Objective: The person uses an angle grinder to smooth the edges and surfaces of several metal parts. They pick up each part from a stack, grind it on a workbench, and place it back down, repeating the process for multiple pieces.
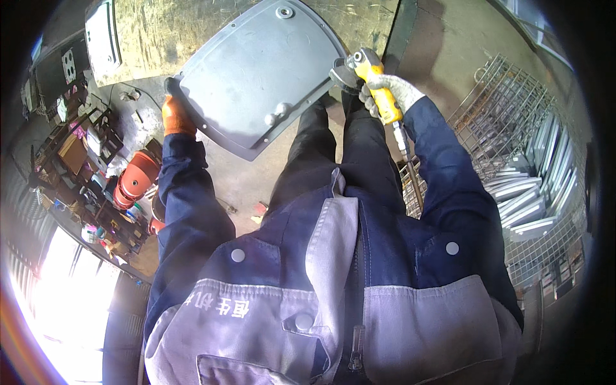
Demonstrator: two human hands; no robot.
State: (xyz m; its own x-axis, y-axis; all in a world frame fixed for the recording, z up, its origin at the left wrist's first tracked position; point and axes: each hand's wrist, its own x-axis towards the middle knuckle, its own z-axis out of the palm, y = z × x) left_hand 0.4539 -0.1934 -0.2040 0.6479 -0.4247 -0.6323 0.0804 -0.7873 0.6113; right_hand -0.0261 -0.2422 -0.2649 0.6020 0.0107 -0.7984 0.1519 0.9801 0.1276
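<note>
A grey metal panel [256, 70] with rounded corners, small edge holes and a round fitting lies partly over the worktable and juts toward me. My left hand [178, 117], in an orange glove with dark fingertips, is closed on the panel's left edge; the fingers underneath are hidden. In a pale glove, my right hand [399, 94] wraps round a yellow air-powered angle sander [384, 101]. The sander's dark disc [345, 76] is at the panel's right edge; whether it touches cannot be made out. A hose [412, 176] runs from the tool's lower end down beside my right leg.
The worn worktable [163, 42] carries another pale panel [102, 38] at far left. To my right stands a wire cage [500, 106] with several stacked grey metal parts [523, 192]. Red plastic bins [136, 176] and a cluttered rack [74, 154] are on the left.
</note>
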